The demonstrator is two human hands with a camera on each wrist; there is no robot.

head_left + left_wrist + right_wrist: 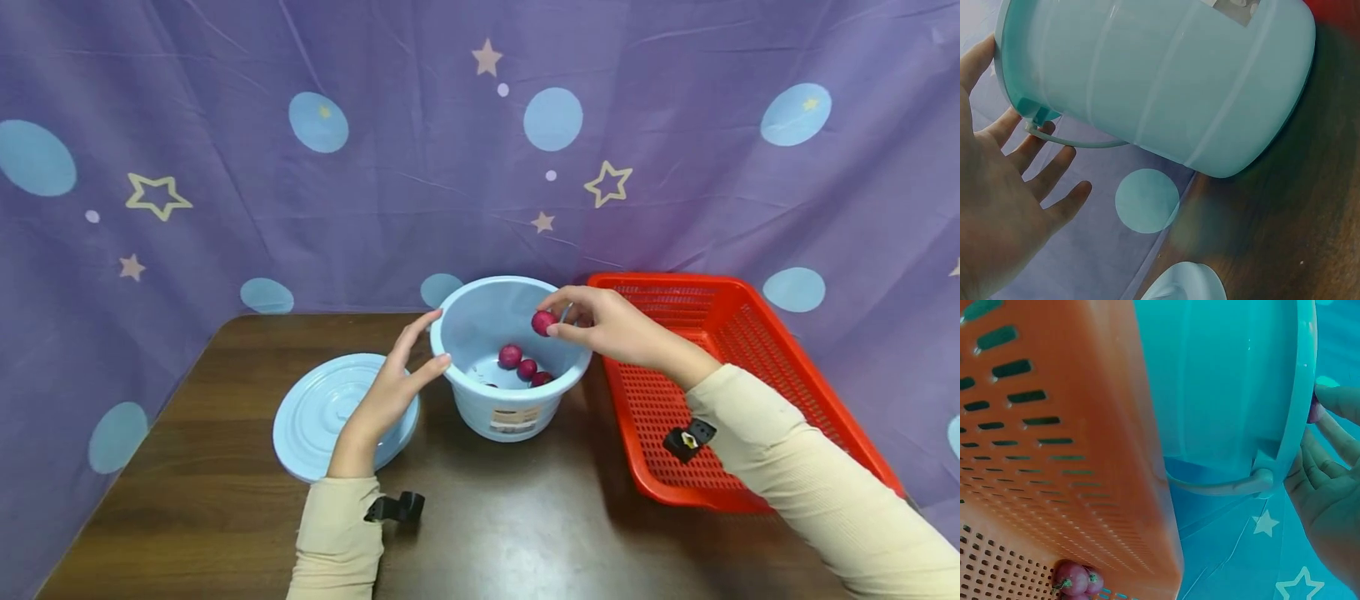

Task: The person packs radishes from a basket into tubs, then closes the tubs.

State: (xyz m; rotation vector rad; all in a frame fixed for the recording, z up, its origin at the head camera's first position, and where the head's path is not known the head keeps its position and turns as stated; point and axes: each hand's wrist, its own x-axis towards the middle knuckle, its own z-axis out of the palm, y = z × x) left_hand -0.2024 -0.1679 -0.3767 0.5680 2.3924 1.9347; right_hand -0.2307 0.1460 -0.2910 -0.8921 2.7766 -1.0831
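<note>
A light blue bucket [472, 400] stands upright on the table, with several round red radishes [510, 357] at its bottom. Over the bucket's right side, my right hand [607, 325] pinches one radish [543, 323] between thumb and fingers. That held radish [1316, 412] peeks past the rim in the right wrist view, mostly hidden. My left hand [390, 392] has its fingers spread, thumb and fingertips at the bucket's left rim. The left wrist view shows that hand's fingers [1060, 172] beside the bucket's handle [1085, 144].
A red perforated basket [637, 450] stands right of the bucket, under my right forearm; a few radishes [1072, 579] lie inside it. A light blue lid [300, 425] lies on the brown table [225, 500] at left. Behind hangs a purple patterned cloth [420, 150].
</note>
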